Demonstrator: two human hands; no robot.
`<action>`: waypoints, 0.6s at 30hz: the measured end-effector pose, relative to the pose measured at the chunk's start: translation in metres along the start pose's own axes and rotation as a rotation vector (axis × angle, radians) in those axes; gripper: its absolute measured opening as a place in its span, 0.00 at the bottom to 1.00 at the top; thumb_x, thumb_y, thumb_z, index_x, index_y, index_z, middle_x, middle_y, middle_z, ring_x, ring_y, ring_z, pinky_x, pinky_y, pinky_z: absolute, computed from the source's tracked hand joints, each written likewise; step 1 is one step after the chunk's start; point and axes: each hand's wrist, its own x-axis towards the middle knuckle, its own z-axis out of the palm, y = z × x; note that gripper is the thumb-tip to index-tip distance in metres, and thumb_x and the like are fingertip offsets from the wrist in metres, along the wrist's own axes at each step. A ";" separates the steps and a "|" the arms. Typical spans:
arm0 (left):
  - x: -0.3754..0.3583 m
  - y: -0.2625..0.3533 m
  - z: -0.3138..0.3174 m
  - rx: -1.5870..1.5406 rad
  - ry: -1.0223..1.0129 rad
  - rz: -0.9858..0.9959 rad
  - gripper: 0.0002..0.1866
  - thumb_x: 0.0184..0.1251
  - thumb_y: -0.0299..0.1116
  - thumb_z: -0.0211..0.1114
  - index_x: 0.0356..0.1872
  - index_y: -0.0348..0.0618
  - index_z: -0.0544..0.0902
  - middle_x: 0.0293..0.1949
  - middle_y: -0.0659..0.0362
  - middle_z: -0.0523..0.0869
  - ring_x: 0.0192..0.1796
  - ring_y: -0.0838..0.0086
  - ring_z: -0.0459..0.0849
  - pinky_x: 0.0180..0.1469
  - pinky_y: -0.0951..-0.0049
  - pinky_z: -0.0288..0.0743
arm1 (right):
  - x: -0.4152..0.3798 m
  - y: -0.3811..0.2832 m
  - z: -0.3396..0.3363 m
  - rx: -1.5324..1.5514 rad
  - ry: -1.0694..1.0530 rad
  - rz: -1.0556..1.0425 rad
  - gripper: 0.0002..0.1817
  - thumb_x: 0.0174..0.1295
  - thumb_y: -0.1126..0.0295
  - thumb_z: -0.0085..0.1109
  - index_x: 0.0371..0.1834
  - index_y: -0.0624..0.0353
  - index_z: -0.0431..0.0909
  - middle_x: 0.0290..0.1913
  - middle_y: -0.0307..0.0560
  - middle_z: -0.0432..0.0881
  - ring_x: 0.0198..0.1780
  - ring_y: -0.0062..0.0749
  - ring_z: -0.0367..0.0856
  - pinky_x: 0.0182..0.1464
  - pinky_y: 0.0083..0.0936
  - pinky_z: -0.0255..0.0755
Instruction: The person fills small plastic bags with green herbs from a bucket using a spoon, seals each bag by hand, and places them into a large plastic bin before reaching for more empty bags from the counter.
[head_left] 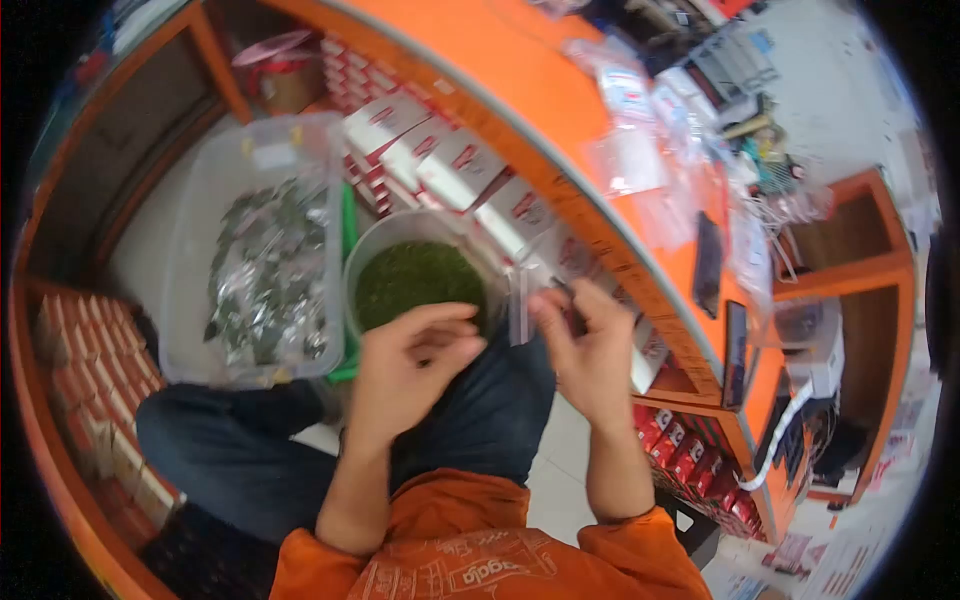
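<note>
My right hand point(587, 345) pinches a small clear plastic bag point(519, 305) between thumb and fingers, with the bag hanging upright to the left of the fingertips. My left hand point(415, 365) is over the near rim of a round tub, fingers half curled, thumb and forefinger apart, and I see nothing between them. The round translucent tub point(357, 242) stands before my lap and holds a dark green, finely chopped or ground material point(415, 280). Part of that material is hidden behind my left hand. Both hands are slightly blurred.
To the left, a large clear plastic bin point(185, 270) holds many small filled bags point(270, 290). A green edge point(349, 220) shows beside it. White and red boxes point(460, 160) line the shelf under the orange counter point(480, 60). Phones point(707, 262) and plastic packets point(635, 160) lie on top.
</note>
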 end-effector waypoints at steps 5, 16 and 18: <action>-0.005 -0.012 -0.012 -0.043 0.036 -0.152 0.09 0.66 0.24 0.72 0.45 0.33 0.88 0.36 0.59 0.91 0.36 0.81 0.86 0.41 0.81 0.80 | -0.023 -0.004 0.056 0.283 -0.055 0.014 0.08 0.61 0.72 0.72 0.34 0.67 0.84 0.29 0.48 0.82 0.25 0.30 0.75 0.28 0.25 0.67; -0.005 -0.012 -0.028 0.178 -0.020 -0.151 0.06 0.61 0.24 0.75 0.37 0.33 0.90 0.28 0.58 0.90 0.30 0.83 0.84 0.35 0.80 0.78 | -0.028 0.008 0.056 0.425 -0.448 0.228 0.09 0.62 0.70 0.69 0.34 0.67 0.84 0.30 0.54 0.85 0.25 0.34 0.81 0.28 0.30 0.72; -0.004 -0.016 -0.027 0.113 -0.002 -0.212 0.03 0.62 0.22 0.73 0.34 0.33 0.89 0.28 0.60 0.90 0.31 0.82 0.85 0.36 0.81 0.79 | -0.029 -0.001 0.057 0.193 -0.298 0.037 0.06 0.59 0.73 0.67 0.32 0.66 0.83 0.30 0.56 0.84 0.27 0.47 0.83 0.30 0.37 0.75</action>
